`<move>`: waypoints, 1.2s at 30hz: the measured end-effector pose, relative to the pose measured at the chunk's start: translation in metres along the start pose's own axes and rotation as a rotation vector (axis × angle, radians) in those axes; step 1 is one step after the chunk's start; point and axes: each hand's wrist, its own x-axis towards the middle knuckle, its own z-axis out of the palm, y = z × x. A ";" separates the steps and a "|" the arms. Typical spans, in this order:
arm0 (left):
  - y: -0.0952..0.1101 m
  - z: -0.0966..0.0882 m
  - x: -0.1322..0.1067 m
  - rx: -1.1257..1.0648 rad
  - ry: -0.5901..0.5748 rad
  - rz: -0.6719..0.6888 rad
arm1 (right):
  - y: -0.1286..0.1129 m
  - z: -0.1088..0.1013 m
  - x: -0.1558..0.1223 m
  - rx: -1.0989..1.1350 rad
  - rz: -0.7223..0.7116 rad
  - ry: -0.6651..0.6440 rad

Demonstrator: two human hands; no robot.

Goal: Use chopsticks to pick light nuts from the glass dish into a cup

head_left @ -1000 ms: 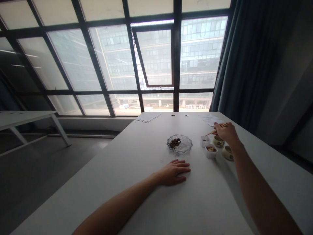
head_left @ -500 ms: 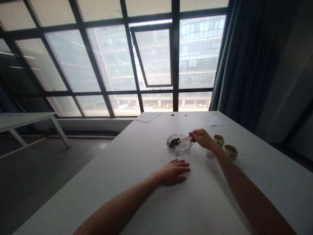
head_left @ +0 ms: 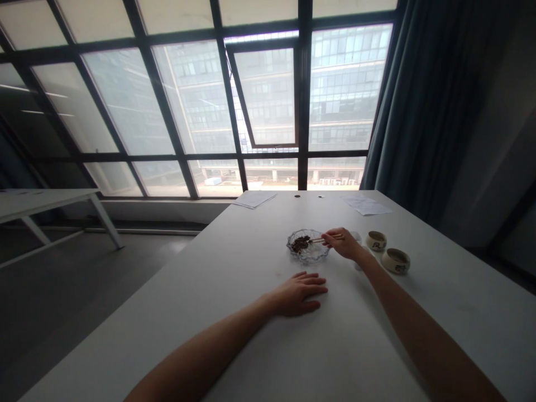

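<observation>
My right hand (head_left: 341, 244) is closed round a pair of wooden chopsticks (head_left: 317, 240), whose tips reach into a clear glass dish (head_left: 315, 257) with a wavy rim. Dark, dried, leaf-like bits (head_left: 300, 244) lie in the left part of that dish, at the chopstick tips. Whether the tips grip any of them is too small to tell. Palm down on the white table, my left hand (head_left: 299, 293) rests in front of the dish with its fingers spread, touching nothing else. Behind my right hand are small whitish cups (head_left: 357, 237), partly hidden.
Two cream cups with dark characters stand right of my right hand, the farther cup (head_left: 376, 241) and the nearer cup (head_left: 396, 261). Sheets of paper (head_left: 254, 199) lie at the white table's (head_left: 234, 346) far left corner, another sheet (head_left: 367, 204) at the far right. Windows rise beyond.
My right hand has shifted slightly nearer and lower, and the chopsticks lie flatter over the dish. Both cream cups show more fully now. My left hand has stayed flat in place.
</observation>
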 end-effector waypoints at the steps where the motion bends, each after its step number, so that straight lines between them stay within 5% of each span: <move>1: 0.000 0.000 0.000 -0.001 0.000 0.001 | 0.000 0.000 0.000 0.002 0.010 -0.001; 15: 0.000 0.001 0.000 -0.004 -0.001 -0.004 | -0.008 -0.005 -0.001 -0.127 -0.041 0.156; 24: 0.002 -0.001 0.001 -0.002 -0.003 -0.001 | -0.024 -0.016 -0.003 -0.048 -0.002 0.088; 36: 0.001 0.002 0.003 -0.005 -0.009 -0.004 | -0.015 -0.016 -0.004 -0.072 0.003 0.114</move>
